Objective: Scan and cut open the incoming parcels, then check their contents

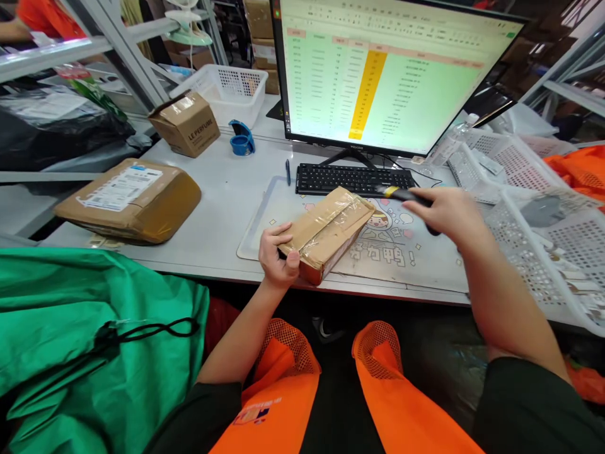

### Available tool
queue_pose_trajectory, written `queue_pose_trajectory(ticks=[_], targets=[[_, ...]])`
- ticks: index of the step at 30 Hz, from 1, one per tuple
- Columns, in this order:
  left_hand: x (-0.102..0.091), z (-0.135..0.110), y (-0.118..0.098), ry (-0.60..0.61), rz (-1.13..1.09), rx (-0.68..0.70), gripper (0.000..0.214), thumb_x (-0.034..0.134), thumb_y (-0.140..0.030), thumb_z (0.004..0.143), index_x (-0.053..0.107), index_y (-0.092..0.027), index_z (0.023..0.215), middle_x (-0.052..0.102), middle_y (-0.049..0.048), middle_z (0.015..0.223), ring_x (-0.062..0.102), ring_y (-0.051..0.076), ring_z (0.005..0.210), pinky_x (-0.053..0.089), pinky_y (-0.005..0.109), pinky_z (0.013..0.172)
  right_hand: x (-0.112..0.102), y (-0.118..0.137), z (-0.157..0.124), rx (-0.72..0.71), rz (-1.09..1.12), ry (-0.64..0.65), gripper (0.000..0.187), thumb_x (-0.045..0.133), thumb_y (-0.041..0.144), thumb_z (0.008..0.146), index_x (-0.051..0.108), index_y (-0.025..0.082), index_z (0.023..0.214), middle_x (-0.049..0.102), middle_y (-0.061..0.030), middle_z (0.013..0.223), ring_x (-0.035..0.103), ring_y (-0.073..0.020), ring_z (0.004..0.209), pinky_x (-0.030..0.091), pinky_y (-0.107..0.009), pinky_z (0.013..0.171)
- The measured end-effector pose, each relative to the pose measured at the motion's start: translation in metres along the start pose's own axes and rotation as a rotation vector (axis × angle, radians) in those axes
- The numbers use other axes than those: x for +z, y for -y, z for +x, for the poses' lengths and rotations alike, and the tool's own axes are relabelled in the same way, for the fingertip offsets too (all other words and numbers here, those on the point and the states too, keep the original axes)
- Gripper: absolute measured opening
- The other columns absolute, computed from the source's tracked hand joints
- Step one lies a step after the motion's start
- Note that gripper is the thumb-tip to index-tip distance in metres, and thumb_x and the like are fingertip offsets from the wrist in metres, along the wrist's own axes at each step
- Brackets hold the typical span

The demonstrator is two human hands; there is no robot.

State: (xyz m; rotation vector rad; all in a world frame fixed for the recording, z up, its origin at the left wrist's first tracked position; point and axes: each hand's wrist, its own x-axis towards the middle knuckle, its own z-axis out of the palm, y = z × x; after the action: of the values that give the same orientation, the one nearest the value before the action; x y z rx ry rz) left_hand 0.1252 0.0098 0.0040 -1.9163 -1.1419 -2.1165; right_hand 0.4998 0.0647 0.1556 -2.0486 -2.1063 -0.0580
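My left hand [276, 252] grips the near end of a small taped cardboard box [331, 228], which rests tilted on the printed desk mat [406, 252]. My right hand [449, 211] is closed round a black handheld scanner [401, 194] with a yellow band, held just past the box's far corner, in front of the black keyboard [352, 178]. The scanner's nose points left, toward the box.
A monitor [387, 69] with a spreadsheet stands behind the keyboard. A large taped parcel [132, 198] and a "LE PERFUME" carton [186, 123] lie left, with a blue tape dispenser [242, 139] and white baskets [543, 221]. A green bag [85, 328] sits at my left.
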Motion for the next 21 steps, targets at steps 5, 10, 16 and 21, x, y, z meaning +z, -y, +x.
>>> queue_pose_trajectory(ticks=[5,10,16,21], targets=[[-0.024,0.057,-0.035,0.531,0.31,-0.148,0.026,0.06,-0.047,0.097,0.064,-0.022,0.092,0.078,0.0109,0.111,0.075,0.029,0.101,0.059,0.044,0.091,0.055,-0.052,-0.024,0.291,-0.092,0.162,0.058,0.056,0.059,0.104,0.074,0.017,0.141,0.077,-0.0235,0.119,0.071,-0.0374,0.109,0.048,-0.044,0.085],[0.008,0.131,-0.06,1.088,0.663,-0.176,0.06,0.07,-0.056,0.091,0.063,-0.02,0.139,0.077,0.0134,0.122,0.072,0.037,0.111,0.056,0.043,0.088,0.098,-0.007,-0.061,0.107,-0.039,0.097,0.049,0.055,0.043,0.104,0.071,0.014,0.14,0.07,-0.0249,0.136,0.065,-0.0413,0.127,0.049,-0.054,0.105],[0.037,0.158,-0.062,1.283,0.762,-0.059,0.055,0.045,-0.039,0.102,0.059,-0.015,0.149,0.078,0.0172,0.118,0.074,0.036,0.111,0.054,0.043,0.095,0.083,0.1,-0.058,-0.549,0.391,-0.248,0.055,0.044,0.053,0.108,0.067,0.017,0.144,0.062,-0.0179,0.151,0.053,-0.0318,0.144,0.041,-0.049,0.123],[0.029,0.175,-0.027,1.22,0.569,-0.27,0.047,0.046,-0.031,0.096,0.072,-0.02,0.134,0.078,0.0122,0.125,0.075,0.03,0.109,0.057,0.037,0.093,0.083,0.131,-0.046,-0.615,0.354,-0.195,0.058,0.036,0.043,0.109,0.06,0.015,0.153,0.051,-0.0175,0.164,0.034,-0.0364,0.159,0.023,-0.058,0.128]])
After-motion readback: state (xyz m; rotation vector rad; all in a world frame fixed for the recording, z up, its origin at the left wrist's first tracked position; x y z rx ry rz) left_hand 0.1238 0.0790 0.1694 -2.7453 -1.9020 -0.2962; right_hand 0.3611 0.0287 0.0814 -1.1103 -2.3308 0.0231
